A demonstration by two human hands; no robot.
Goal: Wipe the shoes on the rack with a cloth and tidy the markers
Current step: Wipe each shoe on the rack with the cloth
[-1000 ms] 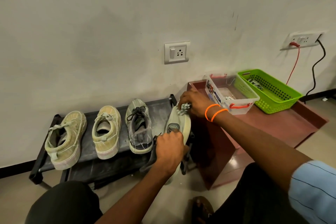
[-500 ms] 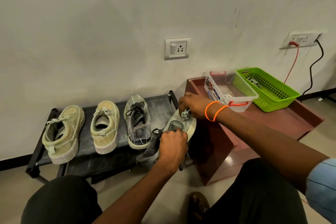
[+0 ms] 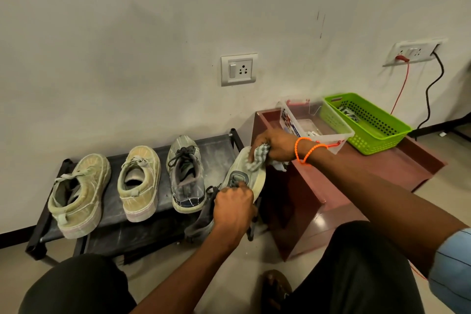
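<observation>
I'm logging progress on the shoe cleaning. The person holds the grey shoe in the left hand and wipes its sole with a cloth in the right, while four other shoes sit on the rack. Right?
Not quite: three shoes sit on the rack, not four. The head view shows the rest as stated: left hand holding the grey shoe, right hand wiping with the cloth.

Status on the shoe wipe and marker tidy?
Done: cannot tell; three shoes stand on the rack, none visibly wiped. In hand: left hand holds the fourth shoe sole-up, right hand rubs it with the cloth. Left: markers; clear box and green basket untouched.
</observation>
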